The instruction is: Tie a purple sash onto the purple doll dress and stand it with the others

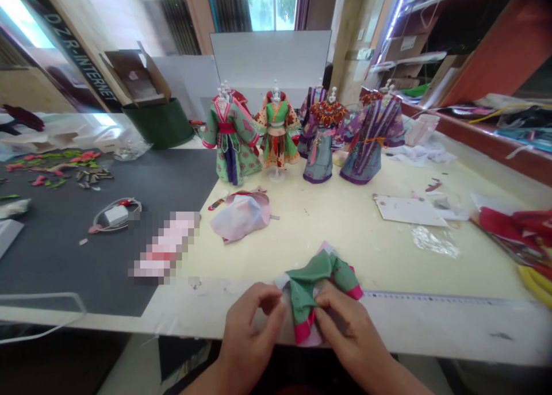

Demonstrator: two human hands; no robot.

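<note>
In the head view, the small green garment (317,267) lies at the near edge of the pale worktop (328,217), directly between your two hands; your right grip (351,326) is pinched, thumb against forefinger, on a fold of its green cloth; your left grip (252,323) is curled beside the other side of it, thumb and forefinger nearly meeting, though you cannot tell from here whether any cloth is caught between them.

As for progress, the piece looks largely put together: bright pink bands (304,329) edge its ends, and paler cloth shows beneath the green; what seems left, as a judgement, is the fold at your right fingertips and some smoothing out, since the garment lies rumpled and is on no stand; whether any seam is unfinished is too small to tell.

Beyond it, a green robe (230,139), a green-and-orange outfit (277,127) and several purple and blue-grey ones stand upright on display forms, looking complete; nearer you, a pale pink cloth piece (244,218) lies loose and flat, apart from the garment; a ruler (414,298) runs along the worktop just beside your right grip, and a white card (407,211) lies farther off.
</note>
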